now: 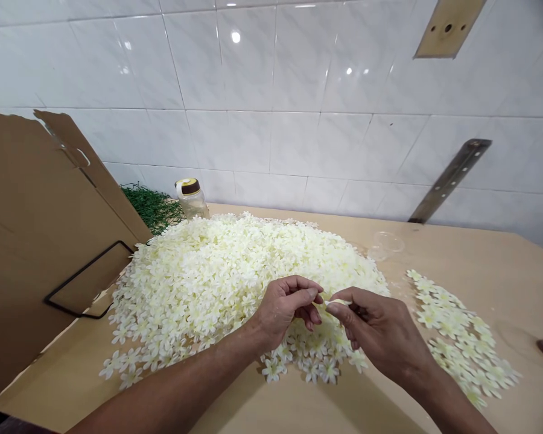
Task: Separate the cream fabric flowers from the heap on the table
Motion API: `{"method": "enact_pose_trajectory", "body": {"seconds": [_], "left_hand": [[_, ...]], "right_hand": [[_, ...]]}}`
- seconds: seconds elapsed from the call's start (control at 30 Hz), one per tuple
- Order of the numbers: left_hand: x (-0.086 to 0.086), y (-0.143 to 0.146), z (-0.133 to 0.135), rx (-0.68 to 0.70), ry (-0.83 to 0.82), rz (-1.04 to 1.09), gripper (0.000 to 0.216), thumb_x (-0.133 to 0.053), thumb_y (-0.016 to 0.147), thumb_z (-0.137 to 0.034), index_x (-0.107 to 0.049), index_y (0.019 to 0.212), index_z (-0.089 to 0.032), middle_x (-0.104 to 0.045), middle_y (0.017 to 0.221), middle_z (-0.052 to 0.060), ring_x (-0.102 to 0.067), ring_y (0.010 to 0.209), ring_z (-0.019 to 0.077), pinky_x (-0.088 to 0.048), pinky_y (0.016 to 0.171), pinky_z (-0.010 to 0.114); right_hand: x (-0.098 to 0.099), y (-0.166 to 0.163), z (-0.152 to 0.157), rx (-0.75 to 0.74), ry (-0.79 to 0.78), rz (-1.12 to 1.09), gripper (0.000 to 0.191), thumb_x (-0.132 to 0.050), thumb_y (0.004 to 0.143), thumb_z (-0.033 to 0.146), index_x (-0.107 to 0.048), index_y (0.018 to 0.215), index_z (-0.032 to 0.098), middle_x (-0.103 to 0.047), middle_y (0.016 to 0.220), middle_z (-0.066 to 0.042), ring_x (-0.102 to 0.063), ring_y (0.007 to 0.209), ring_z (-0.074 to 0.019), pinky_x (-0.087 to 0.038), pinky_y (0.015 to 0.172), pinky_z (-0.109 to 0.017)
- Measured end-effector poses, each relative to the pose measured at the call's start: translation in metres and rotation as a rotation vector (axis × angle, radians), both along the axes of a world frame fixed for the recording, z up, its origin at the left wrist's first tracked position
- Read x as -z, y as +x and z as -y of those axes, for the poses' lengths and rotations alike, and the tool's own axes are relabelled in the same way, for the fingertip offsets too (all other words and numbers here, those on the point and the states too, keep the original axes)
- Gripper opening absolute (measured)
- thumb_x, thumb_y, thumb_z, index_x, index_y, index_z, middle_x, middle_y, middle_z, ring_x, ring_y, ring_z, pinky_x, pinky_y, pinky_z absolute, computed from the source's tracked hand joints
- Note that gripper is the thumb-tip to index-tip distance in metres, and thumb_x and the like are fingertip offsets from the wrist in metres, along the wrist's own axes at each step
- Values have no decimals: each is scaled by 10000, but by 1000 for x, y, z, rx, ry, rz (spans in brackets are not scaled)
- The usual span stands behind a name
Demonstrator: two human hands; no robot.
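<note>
A big heap of white artificial flowers (217, 265) with pale yellow centres lies below and behind both hands. My right hand (380, 328) pinches a white artificial flower (336, 302) between thumb and forefinger, and only its edge shows. Close by on the left, my left hand (287, 307) hovers over the heap's front part. Its thumb presses towards the curled forefinger, and what it may hold there is too small to make out. The fingertips of the two hands are a short gap apart.
Flowers laid in a flatter patch (466, 337) cover the table (516, 265) at right. A cardboard box (49, 241) and black wire frame (90, 280) stand left. Behind the heap are a lidded bottle (192, 199) and green plastic stems (151, 205). A metal bracket (450, 181) leans at the tiled wall.
</note>
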State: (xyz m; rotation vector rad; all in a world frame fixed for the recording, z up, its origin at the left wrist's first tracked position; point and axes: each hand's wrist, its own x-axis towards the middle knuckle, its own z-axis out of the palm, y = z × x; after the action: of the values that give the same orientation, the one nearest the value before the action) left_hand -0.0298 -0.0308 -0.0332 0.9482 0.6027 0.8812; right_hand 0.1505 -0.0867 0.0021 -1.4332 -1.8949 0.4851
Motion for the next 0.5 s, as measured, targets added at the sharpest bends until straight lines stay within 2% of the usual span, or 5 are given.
{"method": "enact_pose_trajectory", "body": {"seconds": [0.13, 0.23, 0.37, 0.43, 0.5], "left_hand": [[-3, 0, 1, -1, -16, -7, 222, -734, 779, -297, -683, 884, -109, -655, 811, 62, -615, 545, 121, -460, 466, 231], [-4, -1, 0, -3, -16, -5, 211, -730, 779, -285, -683, 880, -105, -657, 809, 63, -614, 542, 121, -462, 470, 231], [-4, -2, -2, -13, -11, -8, 223, -728, 778, -294, -687, 885, -103, -664, 794, 69, -610, 544, 120, -465, 479, 231], [-4, -3, -4, -37, -25, -17, 236, -738, 763, -303, -690, 882, -106, -665, 810, 69, -608, 541, 117, -466, 478, 231], [-5, -3, -6, -67, -42, -25, 246, -751, 744, -310, -692, 876, -111, -662, 828, 63, -608, 534, 111, -464, 475, 230]], "right_hand": [[1, -8, 2, 8, 87, 111, 485, -400, 1010, 441, -546, 616, 198, -474, 491, 32, -442, 437, -102, -341, 443, -219], [4, -12, 1, -6, 43, 44, 504, -372, 1017, 446, -490, 592, 203, -471, 492, 29, -456, 433, -106, -352, 439, -218], [10, -11, -1, -53, -147, -197, 371, -414, 1005, 462, -647, 888, 199, -633, 591, 5, -601, 450, -135, -498, 478, -245], [12, -8, -3, -29, -169, -282, 358, -450, 994, 463, -646, 1120, 192, -695, 666, -16, -660, 492, -156, -557, 516, -273], [12, -5, -4, 23, -156, -323, 382, -522, 966, 463, -633, 1208, 189, -719, 686, -26, -689, 525, -173, -589, 544, -294]]}}
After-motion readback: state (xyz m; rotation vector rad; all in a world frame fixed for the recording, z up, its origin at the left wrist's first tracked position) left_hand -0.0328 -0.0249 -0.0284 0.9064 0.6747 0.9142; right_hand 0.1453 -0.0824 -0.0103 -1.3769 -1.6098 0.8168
